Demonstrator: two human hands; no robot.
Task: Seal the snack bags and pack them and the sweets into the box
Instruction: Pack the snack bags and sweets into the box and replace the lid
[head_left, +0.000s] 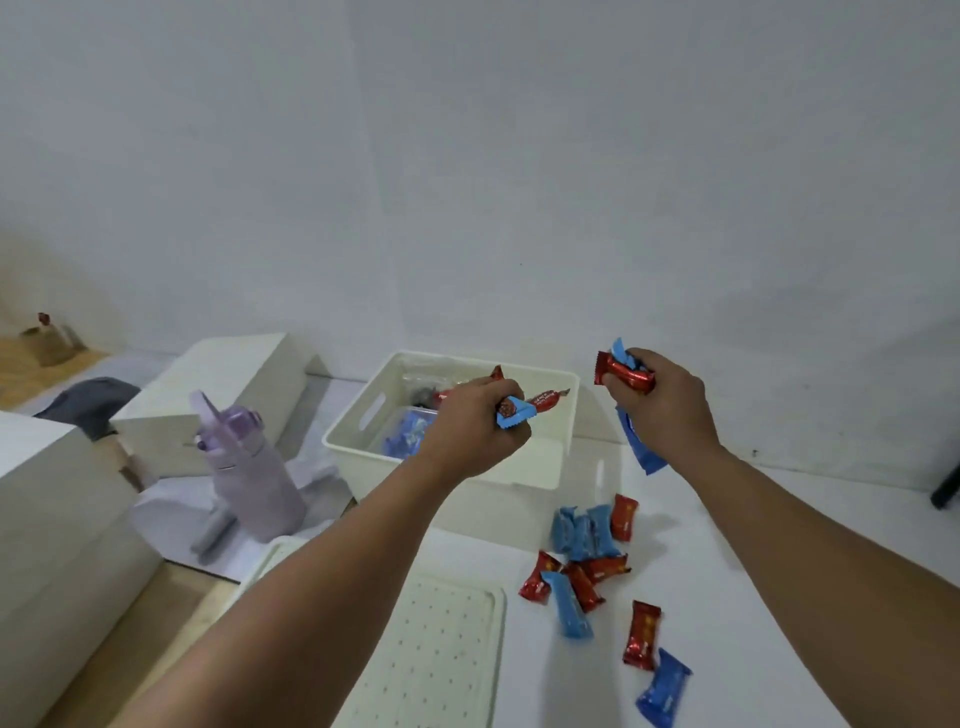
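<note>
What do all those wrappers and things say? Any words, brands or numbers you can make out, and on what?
Nothing here can be read.
Red sweets: gold marks, too blurred to read.
Blue sweets: pale print, blurred.
Red sweet over the box: white lettering, too small to read.
Sweets gripped in the left hand and right hand: print illegible.
Box, perforated lid, purple bottle: no text visible.

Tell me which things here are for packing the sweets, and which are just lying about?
For the job:
- white box
- sweets on the table
- sweets gripped in the left hand and right hand
- perforated lid, probably the box's

Just lying about:
- purple water bottle
- white cartons
- grey cloth
</note>
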